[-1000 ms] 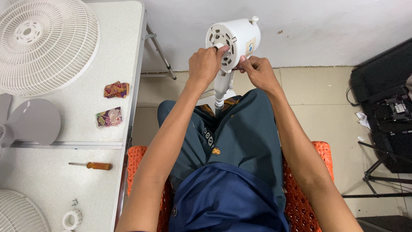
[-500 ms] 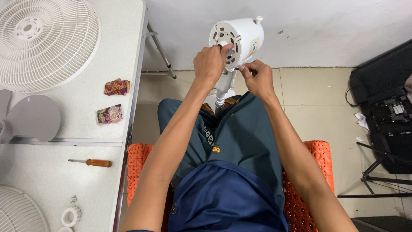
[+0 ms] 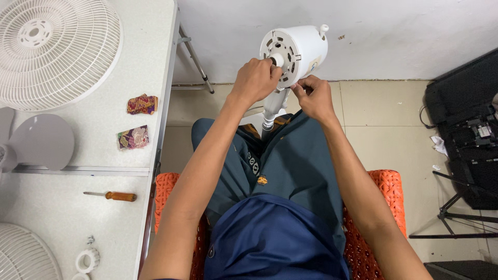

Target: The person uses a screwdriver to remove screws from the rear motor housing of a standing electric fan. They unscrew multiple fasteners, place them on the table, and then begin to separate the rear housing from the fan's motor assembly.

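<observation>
A white fan motor housing (image 3: 303, 49) stands on a white pole (image 3: 271, 109) between my knees, its front face turned toward me. My left hand (image 3: 255, 80) grips the front of the housing, fingers closed around the shaft at its centre. My right hand (image 3: 313, 96) is at the lower edge of the housing, fingers pinched together on something small that I cannot make out.
A white table (image 3: 78, 207) on my left holds a fan grille (image 3: 54, 49), a fan blade (image 3: 39, 141), a second grille (image 3: 23, 256), a wooden-handled screwdriver (image 3: 115, 196), two small colourful packets (image 3: 141, 103) and white ring parts (image 3: 87, 259). I sit on an orange chair (image 3: 386, 189). Black equipment (image 3: 467, 129) lies right.
My left hand has slid from the housing's left rim onto the centre shaft. My right hand dropped slightly toward the lower edge.
</observation>
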